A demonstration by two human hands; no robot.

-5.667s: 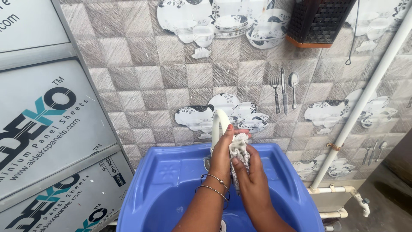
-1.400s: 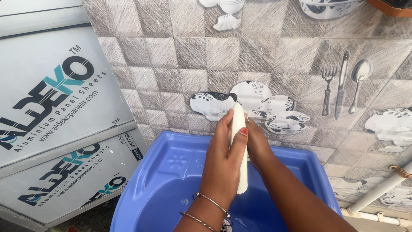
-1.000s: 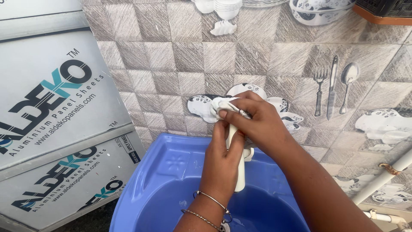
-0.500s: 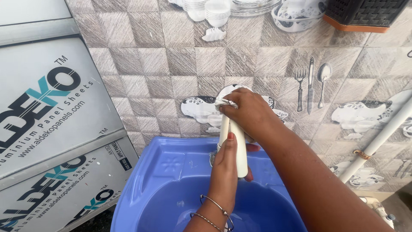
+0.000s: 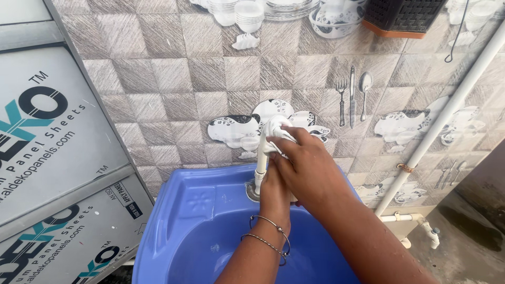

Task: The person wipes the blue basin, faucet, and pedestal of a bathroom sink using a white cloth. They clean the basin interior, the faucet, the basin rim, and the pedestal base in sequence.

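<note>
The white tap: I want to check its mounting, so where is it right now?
In the head view, the white tap rises at centre from the back rim of the blue basin, against the tiled wall, with the right hand over its top.

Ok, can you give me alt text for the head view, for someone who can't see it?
Two hands work on a white tap above a blue plastic sink: the right hand presses a white cloth around its top, the left hand, with wrist bangles, grips lower down. Behind is a tiled wall.

Blue plastic basin (image 5: 200, 210) against the tiled wall (image 5: 158, 100), white tap (image 5: 261, 158) upright at its back rim
</note>
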